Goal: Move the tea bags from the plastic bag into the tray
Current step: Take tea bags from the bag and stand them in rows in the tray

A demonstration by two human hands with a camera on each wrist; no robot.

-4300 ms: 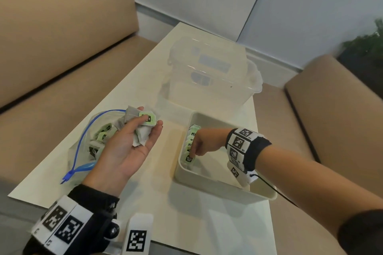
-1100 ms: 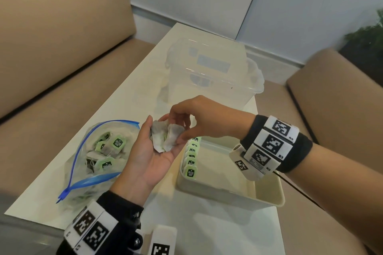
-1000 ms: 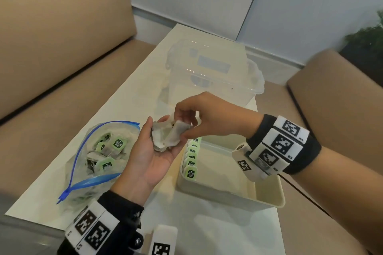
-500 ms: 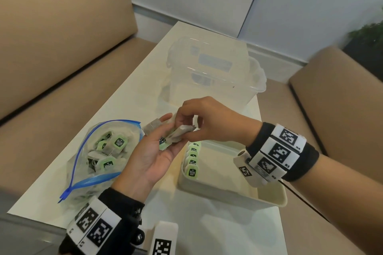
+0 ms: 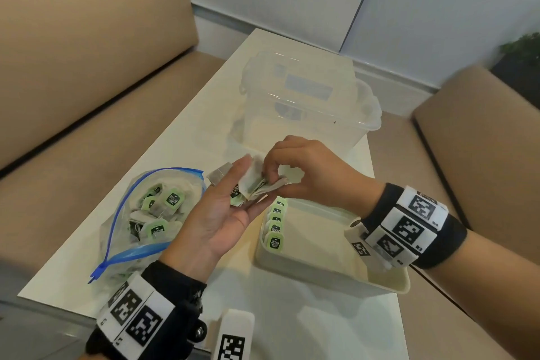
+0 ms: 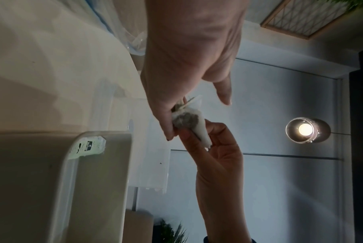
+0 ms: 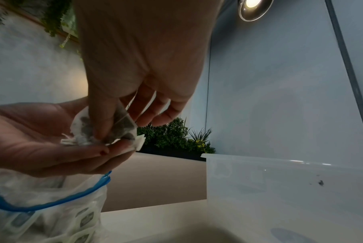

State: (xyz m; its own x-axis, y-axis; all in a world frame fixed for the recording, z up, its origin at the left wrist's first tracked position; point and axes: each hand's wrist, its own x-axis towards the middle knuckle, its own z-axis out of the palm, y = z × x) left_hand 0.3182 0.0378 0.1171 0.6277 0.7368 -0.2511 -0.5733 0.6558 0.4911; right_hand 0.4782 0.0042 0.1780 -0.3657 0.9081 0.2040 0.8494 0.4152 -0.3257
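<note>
A pale table (image 5: 175, 184) stands between tan sofas (image 5: 73, 67). At its far end sits a clear plastic storage box (image 5: 306, 102); nothing shows inside it. Nearer, on the right, lies the cream tray (image 5: 336, 280) with a row of tea bags (image 5: 276, 231) standing on edge along its left wall, green tags up. On the left the plastic bag (image 5: 140, 213), its blue zip mouth open, holds a loose heap of tagged tea bags (image 5: 163, 207).

Above the gap between bag and tray, the left hand (image 5: 216, 219) lies palm up with fingers nearly straight, cradling a small clump of tea bags (image 5: 248, 184) on its fingers. The right hand (image 5: 309, 172) reaches down onto that clump, thumb and fingertips pinching one tea bag (image 7: 122, 129) that rests against the left fingers.
</note>
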